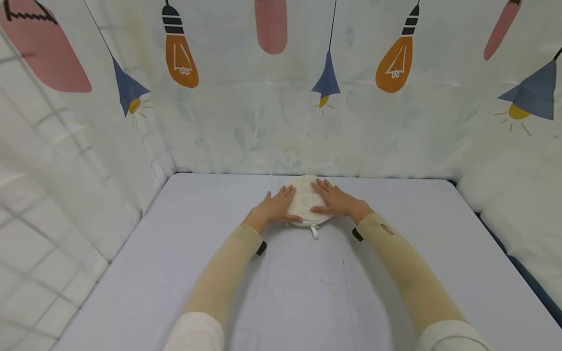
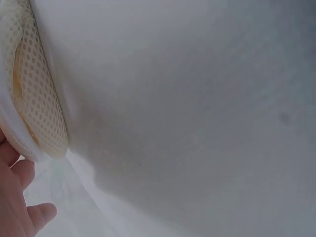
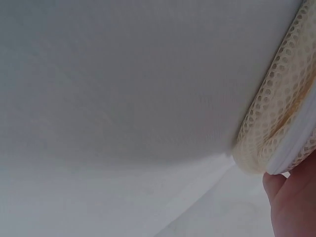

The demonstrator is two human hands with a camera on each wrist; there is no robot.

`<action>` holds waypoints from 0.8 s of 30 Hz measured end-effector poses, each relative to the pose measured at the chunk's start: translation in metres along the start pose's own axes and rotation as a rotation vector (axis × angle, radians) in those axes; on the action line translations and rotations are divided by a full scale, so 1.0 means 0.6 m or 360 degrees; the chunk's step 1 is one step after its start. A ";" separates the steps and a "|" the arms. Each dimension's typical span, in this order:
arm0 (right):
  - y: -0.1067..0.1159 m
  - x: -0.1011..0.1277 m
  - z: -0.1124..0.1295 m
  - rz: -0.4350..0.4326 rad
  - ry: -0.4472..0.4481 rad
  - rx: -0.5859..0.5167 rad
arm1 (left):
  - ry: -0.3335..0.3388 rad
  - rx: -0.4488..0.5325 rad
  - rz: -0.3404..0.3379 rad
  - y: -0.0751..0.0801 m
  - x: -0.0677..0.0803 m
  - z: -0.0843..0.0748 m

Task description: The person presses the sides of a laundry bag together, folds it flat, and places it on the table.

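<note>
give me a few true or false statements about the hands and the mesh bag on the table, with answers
1. Both hands lie flat on the mesh bag. True: the left hand and right hand rest on it with straight fingers.
2. The bag is lifted off the table. False: it lies on the table.
3. The bag's zipper pull points toward the person. True.
4. The bag is bright blue. False: it is cream mesh.
5. The left hand grips the zipper pull. False: neither hand touches it.
</note>
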State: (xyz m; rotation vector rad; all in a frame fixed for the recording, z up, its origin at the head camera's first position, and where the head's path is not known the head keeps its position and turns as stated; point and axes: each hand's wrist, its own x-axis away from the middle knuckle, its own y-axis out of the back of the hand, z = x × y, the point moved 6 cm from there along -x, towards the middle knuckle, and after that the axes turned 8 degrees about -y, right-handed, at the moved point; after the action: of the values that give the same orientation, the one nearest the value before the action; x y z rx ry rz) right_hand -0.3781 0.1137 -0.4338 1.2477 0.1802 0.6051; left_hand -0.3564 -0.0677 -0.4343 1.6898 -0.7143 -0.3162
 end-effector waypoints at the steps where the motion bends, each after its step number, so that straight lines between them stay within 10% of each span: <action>1: 0.000 -0.002 0.001 -0.0005 0.0001 0.0004 | 0.0002 0.0000 -0.0002 0.000 0.000 0.000; 24: -0.008 -0.026 -0.010 0.0175 -0.0101 0.0134 | 0.0044 -0.0037 0.0030 -0.008 -0.007 0.000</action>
State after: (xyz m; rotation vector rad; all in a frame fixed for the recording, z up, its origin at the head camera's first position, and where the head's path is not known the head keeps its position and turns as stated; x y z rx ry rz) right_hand -0.3922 0.1098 -0.4433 1.3631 0.0852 0.6571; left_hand -0.3582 -0.0645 -0.4398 1.6616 -0.7030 -0.2866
